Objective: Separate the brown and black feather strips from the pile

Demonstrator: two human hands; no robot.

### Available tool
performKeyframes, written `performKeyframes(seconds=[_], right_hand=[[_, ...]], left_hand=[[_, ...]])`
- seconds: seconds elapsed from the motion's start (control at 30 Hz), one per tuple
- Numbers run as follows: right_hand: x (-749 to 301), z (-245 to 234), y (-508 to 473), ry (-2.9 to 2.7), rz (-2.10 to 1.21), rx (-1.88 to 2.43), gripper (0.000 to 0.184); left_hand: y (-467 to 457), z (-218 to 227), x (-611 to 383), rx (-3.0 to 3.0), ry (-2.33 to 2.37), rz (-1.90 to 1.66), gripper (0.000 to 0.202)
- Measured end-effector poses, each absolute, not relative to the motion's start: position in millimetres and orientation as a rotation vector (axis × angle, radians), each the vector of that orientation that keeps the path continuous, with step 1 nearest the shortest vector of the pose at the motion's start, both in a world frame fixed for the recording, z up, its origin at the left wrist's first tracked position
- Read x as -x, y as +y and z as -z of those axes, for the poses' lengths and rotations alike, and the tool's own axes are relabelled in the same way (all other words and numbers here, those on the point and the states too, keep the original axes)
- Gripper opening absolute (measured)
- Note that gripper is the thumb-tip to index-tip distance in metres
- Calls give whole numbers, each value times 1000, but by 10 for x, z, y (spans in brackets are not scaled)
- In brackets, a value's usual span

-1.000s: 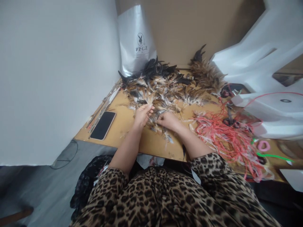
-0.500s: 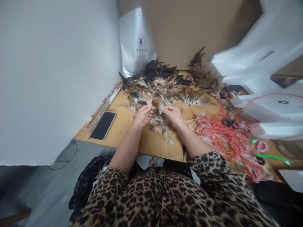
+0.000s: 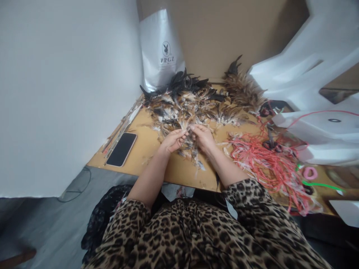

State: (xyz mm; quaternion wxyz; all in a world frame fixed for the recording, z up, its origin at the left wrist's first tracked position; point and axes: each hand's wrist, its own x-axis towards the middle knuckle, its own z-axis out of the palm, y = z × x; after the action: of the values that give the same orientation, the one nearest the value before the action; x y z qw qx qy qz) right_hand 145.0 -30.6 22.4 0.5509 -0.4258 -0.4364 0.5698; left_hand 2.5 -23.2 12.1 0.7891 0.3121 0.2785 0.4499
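A heap of brown, black and white feathers covers the far middle of the wooden table. My left hand and my right hand meet at the heap's near edge, fingertips almost touching. Both are closed in a pinch on a small bunch of feathers that fans up between them. More loose feathers lie under and just in front of the hands.
A black phone lies at the table's left edge. A tangle of red string spreads to the right, with white foam pieces beyond. A silver bag stands against the cardboard wall behind the feathers.
My right hand has come up from the table and moved left to meet my left hand. Both now pinch the same small bunch of feathers.
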Motion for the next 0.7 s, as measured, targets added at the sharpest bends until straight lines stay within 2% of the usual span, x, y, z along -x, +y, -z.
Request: performKeyframes(seconds=[0.13, 0.43, 0.7], right_hand=[[-1478, -219, -284, -1077, -1478, 949, 30], [-1501, -224, -266, -1152, -1163, 1133, 29], [-1517, -194, -264, -1211, -1100, 1158, 26]], left_hand=[[-243, -135, -15, -637, 564, -936, 8], [-246, -112, -69, -858, 820, -1015, 19], [-265, -127, -102, -981, 906, -1005, 24]])
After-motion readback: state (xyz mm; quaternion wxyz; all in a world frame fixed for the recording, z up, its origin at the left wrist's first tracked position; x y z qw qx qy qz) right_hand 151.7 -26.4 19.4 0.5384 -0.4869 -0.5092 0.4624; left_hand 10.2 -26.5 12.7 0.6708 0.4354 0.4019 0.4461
